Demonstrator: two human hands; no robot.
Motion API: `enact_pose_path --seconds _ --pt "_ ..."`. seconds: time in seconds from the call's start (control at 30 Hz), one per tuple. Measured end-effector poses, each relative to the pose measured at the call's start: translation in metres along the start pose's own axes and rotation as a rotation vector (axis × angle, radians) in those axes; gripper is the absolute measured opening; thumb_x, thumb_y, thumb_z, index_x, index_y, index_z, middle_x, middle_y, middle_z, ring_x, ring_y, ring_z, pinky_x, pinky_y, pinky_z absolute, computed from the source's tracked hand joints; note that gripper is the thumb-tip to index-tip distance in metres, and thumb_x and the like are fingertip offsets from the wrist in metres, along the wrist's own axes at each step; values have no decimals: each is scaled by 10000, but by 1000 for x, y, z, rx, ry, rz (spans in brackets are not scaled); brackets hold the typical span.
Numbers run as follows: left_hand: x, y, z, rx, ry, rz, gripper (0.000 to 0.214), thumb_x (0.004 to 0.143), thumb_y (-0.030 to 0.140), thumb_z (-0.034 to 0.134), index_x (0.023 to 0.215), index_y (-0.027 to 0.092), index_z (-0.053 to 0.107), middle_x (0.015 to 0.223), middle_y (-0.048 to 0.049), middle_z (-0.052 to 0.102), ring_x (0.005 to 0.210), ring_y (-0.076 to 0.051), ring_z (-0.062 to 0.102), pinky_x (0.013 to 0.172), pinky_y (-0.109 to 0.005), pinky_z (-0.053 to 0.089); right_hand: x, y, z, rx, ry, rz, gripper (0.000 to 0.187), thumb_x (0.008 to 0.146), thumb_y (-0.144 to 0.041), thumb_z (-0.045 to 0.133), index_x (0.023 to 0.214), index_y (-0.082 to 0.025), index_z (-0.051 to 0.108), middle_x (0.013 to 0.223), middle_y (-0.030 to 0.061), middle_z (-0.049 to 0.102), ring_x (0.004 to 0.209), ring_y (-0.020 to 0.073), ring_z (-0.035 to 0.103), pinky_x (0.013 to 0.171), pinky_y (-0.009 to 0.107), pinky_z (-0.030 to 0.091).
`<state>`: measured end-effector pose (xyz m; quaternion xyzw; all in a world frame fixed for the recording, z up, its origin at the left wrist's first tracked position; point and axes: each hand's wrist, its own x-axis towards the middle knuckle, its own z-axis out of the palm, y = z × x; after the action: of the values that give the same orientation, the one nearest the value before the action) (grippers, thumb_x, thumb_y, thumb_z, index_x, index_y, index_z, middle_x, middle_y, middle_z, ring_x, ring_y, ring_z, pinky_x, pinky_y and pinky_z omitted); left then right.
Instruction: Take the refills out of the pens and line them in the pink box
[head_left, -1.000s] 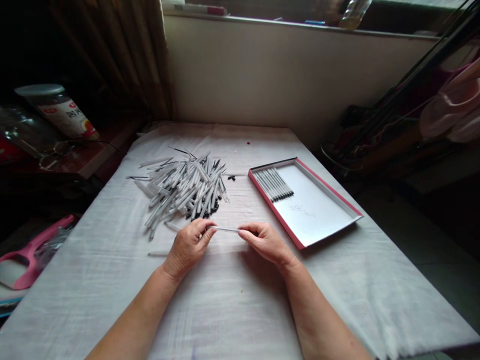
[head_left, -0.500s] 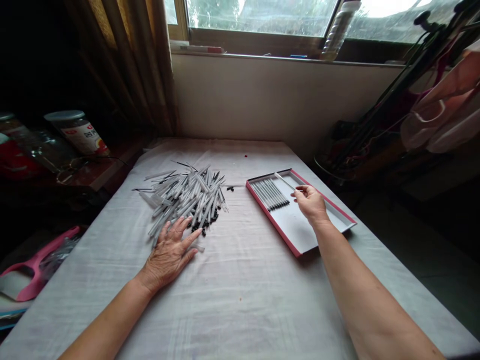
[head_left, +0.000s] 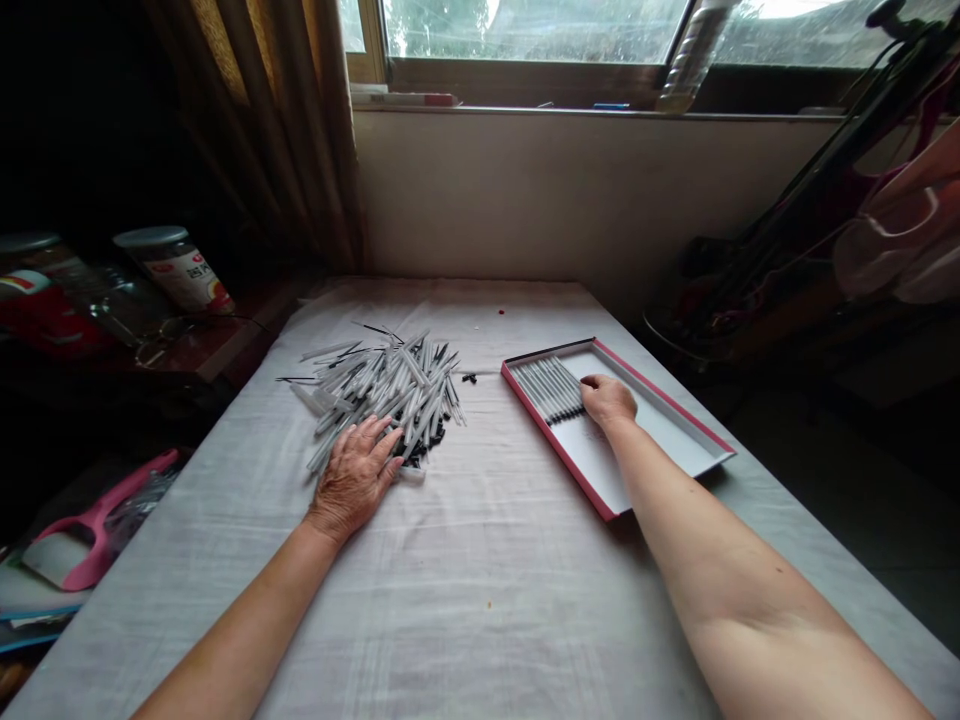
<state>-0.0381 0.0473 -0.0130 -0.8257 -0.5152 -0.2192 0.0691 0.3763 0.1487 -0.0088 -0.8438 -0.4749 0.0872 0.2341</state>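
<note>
A heap of grey-white pens with black tips lies on the white cloth at centre left. My left hand rests flat on the near edge of the heap, fingers stretched out and slightly apart. A shallow white tray with a red rim sits to the right and holds a short row of pens at its far left end. My right hand is inside the tray, knuckles up, fingers curled down and pressing a pen against the right side of that row. The pen itself is mostly hidden under the fingers.
The cloth-covered table ends against a wall below a window. Jars stand on a dark shelf to the left. A pink-handled tool lies at the lower left. Bags and dark rods crowd the right side.
A second ago both hands held one pen together near the middle. My right hand carried it to the tray and lowered it to the row; my left hand went flat onto the heap.
</note>
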Motion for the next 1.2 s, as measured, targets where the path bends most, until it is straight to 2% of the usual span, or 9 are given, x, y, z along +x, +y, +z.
enact_pose_path --seconds 0.27,0.4,0.63,0.77,0.87,0.93,1.07,1.13,1.2 --pt "0 0 0 2 11 3 379 937 366 448 1240 198 602 1362 -120 556 1311 -303 446 1097 -497 326 3 7 0 -60 -52 -42 367 806 -243 517 1098 -286 735 1132 60 715 1022 267 642 822 340 478" --pt "0 0 0 -18 24 -2 364 932 353 456 1235 218 605 1354 -109 564 1308 -298 451 1095 -497 330 1 6 -2 -84 -65 -49 385 817 -229 501 1131 -261 722 1157 74 705 1030 267 643 832 337 478" --pt "-2 -2 4 42 78 65 377 942 359 440 1224 178 612 1328 -122 583 1275 -308 478 1067 -500 361 -9 -3 -15 -114 -74 -67 390 829 -226 509 1168 -202 700 1137 100 711 1003 266 661 833 339 492" --pt "-2 -3 4 46 110 92 353 943 329 441 1209 180 621 1323 -119 586 1262 -304 489 1054 -495 373 -21 -21 -22 -124 -28 -126 396 833 -222 505 1183 -182 685 1159 117 694 1039 283 634 870 370 479" --pt "-2 -3 4 35 123 96 330 940 282 441 1191 176 627 1315 -113 595 1250 -299 501 1053 -491 374 -45 -49 -21 -104 37 -262 372 850 -223 501 1176 -218 680 1230 81 654 1132 252 571 959 345 426" --pt "-2 -4 5 28 131 88 313 938 259 442 1170 175 634 1310 -107 600 1246 -294 506 1056 -486 373 -72 -74 -15 -41 83 -483 328 854 -201 502 1110 -189 707 1153 97 680 1086 243 584 944 333 433" --pt "-3 -5 5 5 153 79 280 932 243 457 1134 176 638 1300 -102 609 1242 -283 514 1057 -478 374 -138 -120 7 -7 -56 -874 275 889 -205 485 1039 -235 713 1042 64 695 977 204 604 839 285 458" --pt "-4 -5 5 -7 171 85 265 930 245 467 1123 175 634 1289 -102 616 1234 -280 522 1053 -477 379 -165 -135 19 -45 -143 -992 272 907 -224 475 1067 -248 693 1012 57 688 945 194 603 807 271 453" --pt "-4 -6 4 -21 195 89 254 930 244 471 1116 173 629 1272 -104 627 1219 -276 535 1046 -474 387 -182 -146 27 -112 -199 -1040 263 899 -232 498 1094 -252 672 1027 62 672 948 196 596 802 271 447"
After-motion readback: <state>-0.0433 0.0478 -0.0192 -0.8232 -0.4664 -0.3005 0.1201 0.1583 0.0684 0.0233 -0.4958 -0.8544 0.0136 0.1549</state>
